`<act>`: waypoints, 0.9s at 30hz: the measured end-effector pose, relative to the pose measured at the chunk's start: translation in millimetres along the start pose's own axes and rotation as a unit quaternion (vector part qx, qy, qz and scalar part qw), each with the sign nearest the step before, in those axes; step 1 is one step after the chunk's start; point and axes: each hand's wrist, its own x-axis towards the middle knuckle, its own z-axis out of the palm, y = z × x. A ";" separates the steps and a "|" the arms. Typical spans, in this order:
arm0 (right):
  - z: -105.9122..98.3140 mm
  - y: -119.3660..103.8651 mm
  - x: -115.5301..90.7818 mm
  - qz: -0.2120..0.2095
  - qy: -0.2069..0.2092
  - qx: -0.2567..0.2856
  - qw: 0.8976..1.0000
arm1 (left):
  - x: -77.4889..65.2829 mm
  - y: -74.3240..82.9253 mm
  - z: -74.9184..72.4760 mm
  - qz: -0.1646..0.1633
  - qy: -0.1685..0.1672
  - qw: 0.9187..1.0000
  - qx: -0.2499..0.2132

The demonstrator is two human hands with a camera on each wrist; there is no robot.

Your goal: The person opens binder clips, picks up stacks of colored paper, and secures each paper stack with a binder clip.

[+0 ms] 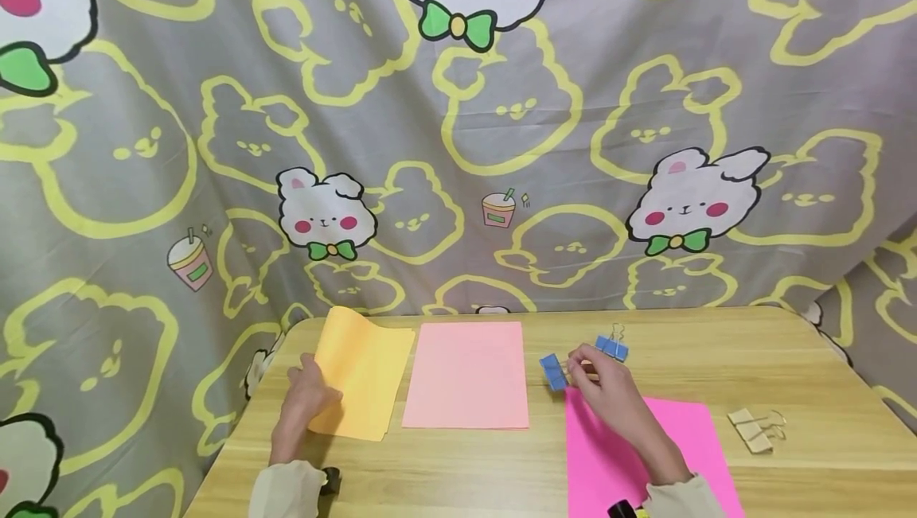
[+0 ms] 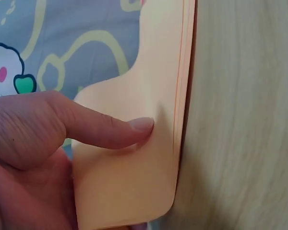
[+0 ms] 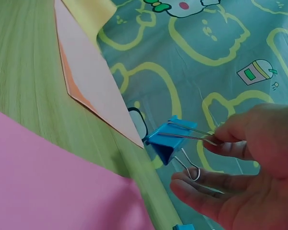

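Note:
On the left, my left hand (image 1: 308,395) holds the left edge of a stack of yellow-orange paper (image 1: 368,375), whose far left corner curls up off the table. In the left wrist view the thumb (image 2: 141,125) presses on the top sheet; the other fingers are mostly hidden under the paper. My right hand (image 1: 612,391) pinches a wire handle of a blue binder clip (image 3: 170,139) between thumb and finger, above the far left corner of a bright pink sheet (image 1: 677,430). The clip's other handle rests against the lower fingers. A second blue binder clip (image 1: 611,348) lies just behind this hand.
A stack of light pink paper (image 1: 466,375) lies mid-table between the hands. To the right of the bright pink sheet is a cream binder clip (image 1: 749,430). A grey patterned curtain (image 1: 473,255) hangs along the far edge of the wooden table (image 1: 458,470).

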 end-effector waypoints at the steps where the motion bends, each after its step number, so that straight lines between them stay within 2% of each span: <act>1: -0.2 0.9 0.0 -0.003 0.000 -0.001 1.000 | 1.5 -1.8 1.0 0.004 0.002 1.000 -0.009; 3: -0.5 2.5 -0.3 -0.007 0.002 0.000 1.000 | 3.6 -5.2 2.9 0.009 0.008 0.999 -0.037; 8: 0.1 7.9 0.1 -0.022 0.003 -0.003 1.000 | 4.6 -15.4 4.5 0.020 0.024 0.997 -0.064; 12: -0.6 8.5 0.8 -0.022 -0.001 -0.009 1.000 | 3.2 -23.0 0.4 0.027 0.037 0.998 -0.038; 16: -1.4 8.2 0.9 -0.014 -0.003 -0.009 1.000 | 0.2 -26.9 -9.9 0.027 0.048 0.998 -0.037; 20: -2.3 7.6 1.2 0.005 0.002 -0.005 1.000 | -0.4 -27.1 -21.2 0.033 0.044 0.995 -0.078; 23: -3.2 5.9 1.4 0.026 0.018 0.004 0.999 | 0.0 -26.1 -28.0 0.043 0.037 0.993 -0.107; 27: -4.1 3.3 1.8 0.038 0.047 0.018 0.998 | -1.5 -22.8 -35.6 0.048 0.031 0.991 -0.124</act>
